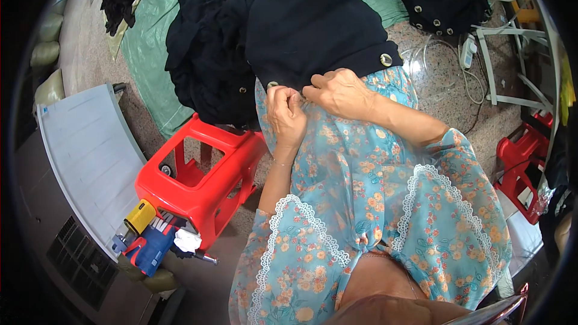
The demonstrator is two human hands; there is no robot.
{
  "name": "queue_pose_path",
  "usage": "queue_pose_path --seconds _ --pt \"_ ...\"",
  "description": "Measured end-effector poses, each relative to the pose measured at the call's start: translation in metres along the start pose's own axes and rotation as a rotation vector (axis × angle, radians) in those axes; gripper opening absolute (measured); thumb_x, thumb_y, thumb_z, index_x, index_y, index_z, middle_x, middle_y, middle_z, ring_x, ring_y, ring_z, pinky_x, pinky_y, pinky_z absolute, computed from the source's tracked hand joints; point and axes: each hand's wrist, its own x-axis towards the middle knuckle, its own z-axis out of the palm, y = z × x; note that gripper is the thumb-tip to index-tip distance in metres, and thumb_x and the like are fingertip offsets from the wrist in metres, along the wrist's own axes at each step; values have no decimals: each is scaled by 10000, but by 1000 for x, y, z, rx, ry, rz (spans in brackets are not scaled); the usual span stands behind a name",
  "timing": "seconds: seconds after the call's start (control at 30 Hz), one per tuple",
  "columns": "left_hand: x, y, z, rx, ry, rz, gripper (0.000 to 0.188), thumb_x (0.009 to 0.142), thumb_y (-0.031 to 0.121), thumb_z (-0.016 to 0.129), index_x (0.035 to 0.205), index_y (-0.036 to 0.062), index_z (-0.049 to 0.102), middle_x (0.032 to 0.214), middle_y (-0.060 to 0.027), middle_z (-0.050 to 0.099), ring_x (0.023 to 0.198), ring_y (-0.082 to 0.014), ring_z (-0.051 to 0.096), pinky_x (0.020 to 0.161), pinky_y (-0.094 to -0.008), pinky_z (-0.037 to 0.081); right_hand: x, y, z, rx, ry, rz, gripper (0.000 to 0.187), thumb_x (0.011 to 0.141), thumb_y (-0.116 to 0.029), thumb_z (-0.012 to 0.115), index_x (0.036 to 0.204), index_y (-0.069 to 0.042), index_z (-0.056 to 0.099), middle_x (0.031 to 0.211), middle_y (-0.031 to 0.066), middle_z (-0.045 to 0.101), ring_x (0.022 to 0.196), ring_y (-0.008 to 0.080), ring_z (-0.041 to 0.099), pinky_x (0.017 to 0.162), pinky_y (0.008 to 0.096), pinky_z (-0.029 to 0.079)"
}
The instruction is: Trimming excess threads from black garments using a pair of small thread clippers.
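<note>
- nearest the camera, glasses [509,308] cut off by the lower edge, only a shiny dark-tipped part showing.
- dress [361,186] of thin blue-green cloth on the person, printed with orange and red flowers and trimmed with scalloped white lace.
- black garment [313,27] spread over the person's lap, beyond both hands: plain, matte, deep black, mostly smooth over the top with soft creases, its near edge running slantwise above the flowered skirt.
- black heap [205,54] of loosely rumpled cloth just left of it, more wrinkled.
- red stool [201,171] of glossy plastic, left of the left forearm, with an opening in its side.
- right hand [338,93], fingers curled in and closed on the garment's near edge; the tips are hidden.
- left hand [285,114], fingers bent and nearly together on the same edge, thumb just beside the right hand; whether anything small is pinched between them, i cannot tell.
- round button [386,59], pale and shiny with a darker rim, at the garment's right corner; a similar one [273,84] sits by the left fingertips.
</note>
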Motion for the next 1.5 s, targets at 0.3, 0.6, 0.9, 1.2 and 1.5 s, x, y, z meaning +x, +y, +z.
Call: queue_pose_path --seconds 0.3,0.6,0.9,1.2,1.5 --pt "30 13 -18 101 357 205 121 917 15 633 819 -40 589 801 -85 546 684 -196 531 643 -322 453 -36 49 -15 927 862 967 240 984 -260 626 994 -21 654 708 -39 565 639 27 497 574 199 405" --pt "60 54 34 -236 -477 374 271 820 -64 651 1057 45 724 989 -101 590 789 -186 628 680 -289 500 -48 50 -18 1261 912 1067 289 1017 -332 567 1089 -58 620 685 -50 511 427 -16 264 394 174 176" --pt "54 33 56 -612 -292 -219 39 894 -6 670 898 -24 704 824 -15 684 655 -46 604 574 -198 520 -62 39 -28 442 386 661 233 888 -264 703 917 -34 676 820 99 706 680 223 675 622 334 511" --pt "55 43 53 -515 -228 26 41 887 -7 680 849 -23 680 788 15 612 615 -34 518 554 -192 427 -59 26 -32 33 186 484 212 889 -288 663 906 -77 637 792 82 641 667 307 650 562 403 495" --pt "55 51 29 -164 -318 253 248 706 136 837 729 9 625 790 -67 579 645 -260 581 582 -345 467 -71 42 -15 1036 862 1100 218 981 -242 626 954 -27 649 726 -58 562 656 12 489 564 193 385"
